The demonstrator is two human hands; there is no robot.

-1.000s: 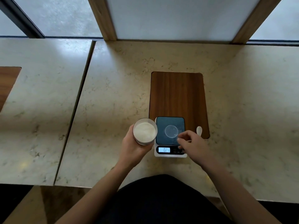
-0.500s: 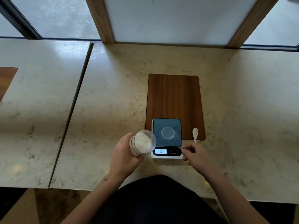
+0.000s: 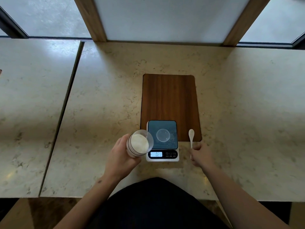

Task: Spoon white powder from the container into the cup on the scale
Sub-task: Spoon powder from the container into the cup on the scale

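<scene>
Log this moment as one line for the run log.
left hand: holds tilted powder container | right hand: at spoon handle, grip unclear | cup: on scale, looks empty

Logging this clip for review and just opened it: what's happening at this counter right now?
A person is getting ready to weigh out powder. The left hand holds a clear container of white powder, tilted toward the scale. A small clear cup sits on the scale and looks empty; the display is lit. The right hand is at the handle of the white spoon, which lies across the wooden board's edge; its grip isn't clearly closed yet. No powder has been scooped.
</scene>
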